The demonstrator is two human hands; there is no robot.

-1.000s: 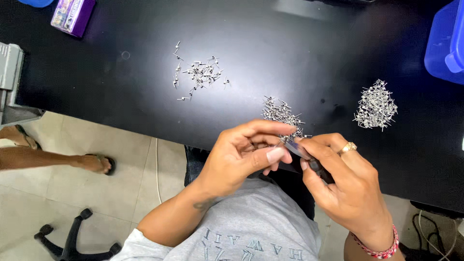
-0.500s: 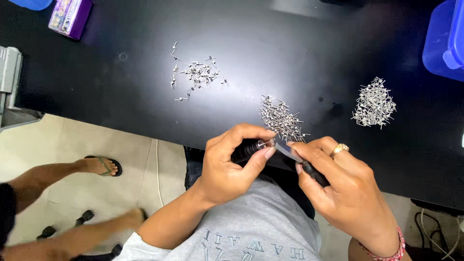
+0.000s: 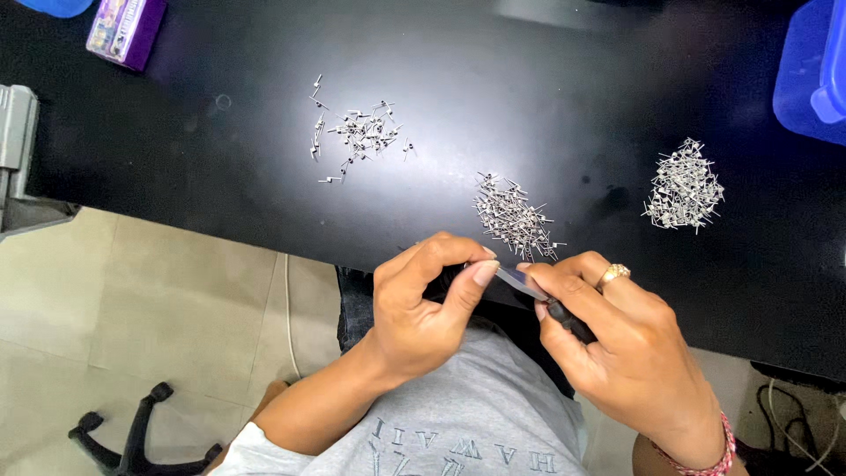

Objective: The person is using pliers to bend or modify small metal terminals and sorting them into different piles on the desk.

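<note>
Gone from the floor at the left are the other person's legs and sandalled foot seen half a second ago, while both hands have kept their place at the near edge of the tabletop (image 3: 220, 167). Left hand (image 3: 423, 308) is curled, thumb and forefinger pressed together at the tip of a slim tool (image 3: 529, 289); whether a small part sits between them cannot be told. Right hand (image 3: 617, 344), wearing a ring, is closed around the tool's dark handle, its flat grey blade pointing toward the left thumb. Just beyond the two hands lies a pile of small metal pins (image 3: 514, 218); a looser scatter (image 3: 357, 134) lies farther off, beyond the left hand, and a dense heap (image 3: 683, 187) lies beyond the right hand. At the far left corner, well away from the left hand, sits a purple box (image 3: 126, 31) with a printed label. A blue bin (image 3: 809, 75) stands at the far right edge.
</note>
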